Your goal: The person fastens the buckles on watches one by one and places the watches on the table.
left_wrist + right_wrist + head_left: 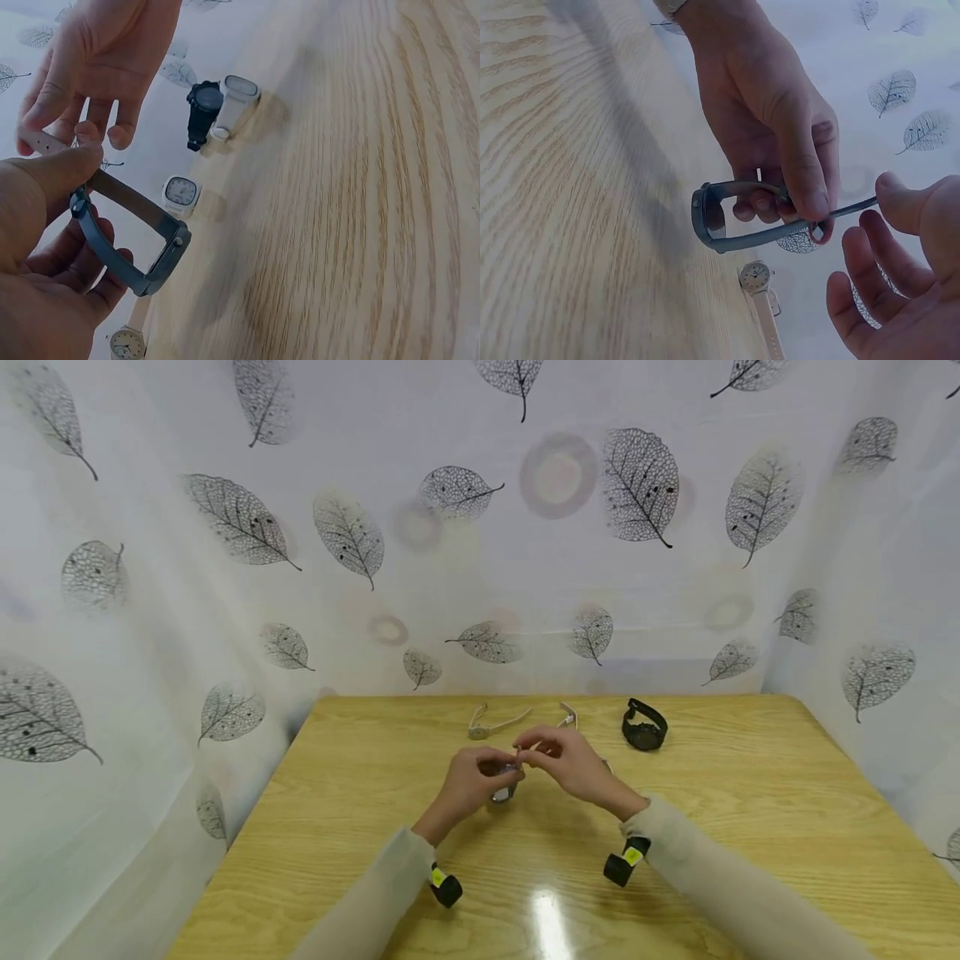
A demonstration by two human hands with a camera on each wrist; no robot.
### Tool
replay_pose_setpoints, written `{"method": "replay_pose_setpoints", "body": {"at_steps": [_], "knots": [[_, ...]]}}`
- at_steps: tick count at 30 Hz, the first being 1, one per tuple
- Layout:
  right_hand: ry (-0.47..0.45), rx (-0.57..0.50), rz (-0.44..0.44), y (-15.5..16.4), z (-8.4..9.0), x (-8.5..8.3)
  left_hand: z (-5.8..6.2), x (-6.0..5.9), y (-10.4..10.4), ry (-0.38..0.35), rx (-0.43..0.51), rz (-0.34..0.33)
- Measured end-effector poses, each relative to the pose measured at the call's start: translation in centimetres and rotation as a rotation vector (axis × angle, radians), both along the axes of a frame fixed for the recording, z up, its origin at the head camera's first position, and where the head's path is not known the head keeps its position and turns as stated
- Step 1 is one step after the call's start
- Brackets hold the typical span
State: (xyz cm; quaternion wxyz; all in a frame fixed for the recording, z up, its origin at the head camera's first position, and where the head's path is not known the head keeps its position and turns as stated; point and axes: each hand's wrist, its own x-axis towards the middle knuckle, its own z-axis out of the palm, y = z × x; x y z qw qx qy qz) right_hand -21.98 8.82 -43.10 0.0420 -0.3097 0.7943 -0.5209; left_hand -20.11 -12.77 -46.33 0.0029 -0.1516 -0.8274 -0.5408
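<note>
A wristwatch with a blue-grey strap [112, 259] is held up between both hands, its strap closed into a loop with the case at the lower end in the left wrist view. My left hand [467, 785] grips the strap around the buckle, thumb on top, as the right wrist view also shows. Between thumb and forefinger, my right hand [573, 768] pinches the free strap end [866, 205], the other fingers loosely bent. The case [502, 794] hangs just below the left fingers in the head view, close over the wooden table [712, 827].
Behind the hands lie a pale-strapped round-dial watch [478, 732], a white watch [567, 718] and a black watch [645, 735]. Another white watch [181, 193] with a squarish case stands nearer, partly behind the right hand in the head view. A leaf-print curtain [555, 568] surrounds the table.
</note>
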Motion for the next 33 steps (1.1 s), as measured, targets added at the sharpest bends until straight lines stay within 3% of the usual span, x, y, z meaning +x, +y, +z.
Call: {"method": "replay_pose_setpoints", "body": {"at_steps": [11, 26, 33], "knots": [[-0.079, -0.16, -0.033, 0.4, -1.3, 0.1, -0.2, 0.6, -0.3, 0.054, -0.003, -0.018], [-0.093, -0.218, -0.05, 0.3, -1.3, 0.6, -0.5, 0.5, -0.1, 0.088, -0.04, -0.005], [-0.134, -0.285, -0.053, 0.4, -1.5, 0.3, -0.4, 0.8, -0.2, 0.053, 0.008, 0.005]]}}
